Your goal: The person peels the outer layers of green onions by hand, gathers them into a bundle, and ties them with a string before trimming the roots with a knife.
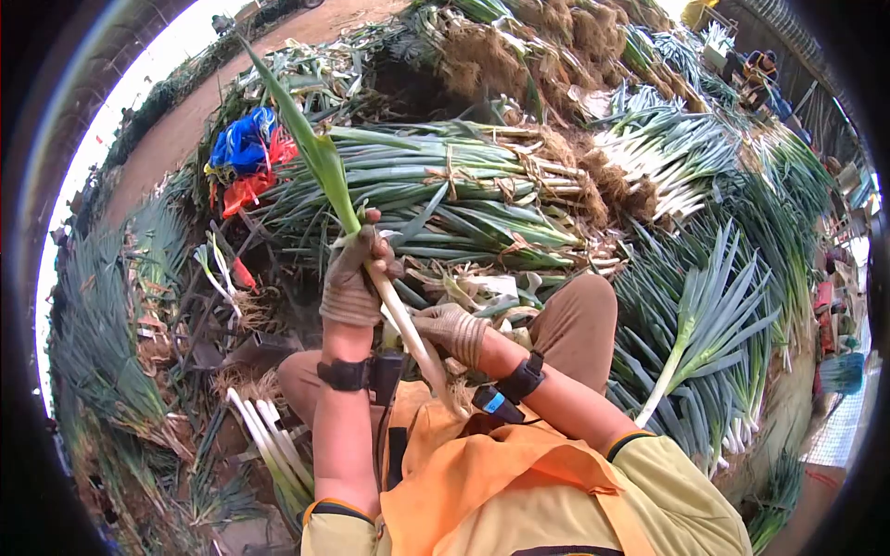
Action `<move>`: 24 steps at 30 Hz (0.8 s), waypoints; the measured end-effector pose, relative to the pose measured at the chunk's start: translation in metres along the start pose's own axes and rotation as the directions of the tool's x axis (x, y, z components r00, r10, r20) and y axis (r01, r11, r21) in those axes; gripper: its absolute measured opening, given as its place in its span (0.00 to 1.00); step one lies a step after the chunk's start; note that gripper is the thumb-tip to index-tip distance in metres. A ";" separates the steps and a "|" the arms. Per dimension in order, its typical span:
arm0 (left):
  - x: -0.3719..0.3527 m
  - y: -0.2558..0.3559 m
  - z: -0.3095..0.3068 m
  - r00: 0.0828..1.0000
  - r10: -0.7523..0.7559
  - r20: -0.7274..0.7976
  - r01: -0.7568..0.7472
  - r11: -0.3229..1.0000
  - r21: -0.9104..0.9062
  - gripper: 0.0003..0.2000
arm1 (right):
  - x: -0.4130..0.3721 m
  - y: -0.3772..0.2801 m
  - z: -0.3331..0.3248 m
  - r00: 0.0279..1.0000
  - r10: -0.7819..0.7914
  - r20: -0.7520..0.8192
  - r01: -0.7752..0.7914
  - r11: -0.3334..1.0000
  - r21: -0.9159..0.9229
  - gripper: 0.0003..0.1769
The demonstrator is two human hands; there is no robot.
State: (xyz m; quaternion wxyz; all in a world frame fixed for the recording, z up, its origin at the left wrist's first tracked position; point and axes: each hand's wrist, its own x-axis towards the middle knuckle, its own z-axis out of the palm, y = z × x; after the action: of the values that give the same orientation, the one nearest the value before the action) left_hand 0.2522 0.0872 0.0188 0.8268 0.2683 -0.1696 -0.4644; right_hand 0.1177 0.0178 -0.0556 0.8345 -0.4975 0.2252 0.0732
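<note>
My left hand point(355, 269), in a striped work glove with bare fingertips, is closed around a leek-like green onion point(403, 320). Its green leaves point up and left, while its white stalk runs down toward my lap. Beside the stalk, below the left hand, my gloved right hand point(451, 332) has its fingers curled in. Their tips are partly hidden by the stalk, so what they grip is not plain. In front of my knees lies a large tied bundle of green onions point(445, 171) with brown roots at its right end.
Trimmed green onions point(663, 162) with white stalks are piled at upper right, more point(686, 334) beside my right knee. Several white stalks point(269, 435) lie by my left leg. Blue and red plastic bags point(246, 153) sit at upper left. Another person point(760, 69) is far right.
</note>
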 end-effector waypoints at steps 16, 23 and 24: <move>0.044 0.051 0.014 0.734 0.367 -0.571 -0.005 0.845 0.535 0.06 | 0.047 0.130 -0.086 0.941 0.013 -0.337 -0.335 -0.082 -0.939 0.14; 0.019 0.223 0.041 0.837 0.454 -0.306 -0.307 0.852 0.425 0.07 | 0.034 0.154 -0.138 0.908 0.266 -0.324 -0.292 -0.153 -0.944 0.15; 0.018 0.249 0.040 0.843 0.461 -0.276 -0.295 0.827 0.479 0.06 | 0.029 0.129 -0.124 0.938 0.253 -0.236 -0.210 -0.126 -0.970 0.14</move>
State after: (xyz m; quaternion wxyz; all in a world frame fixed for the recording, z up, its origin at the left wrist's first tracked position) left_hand 0.4082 0.1661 0.2013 0.8431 0.4838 -0.1520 -0.1791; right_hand 0.0609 -0.0288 -0.2217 0.1791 -0.8972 0.1702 0.3661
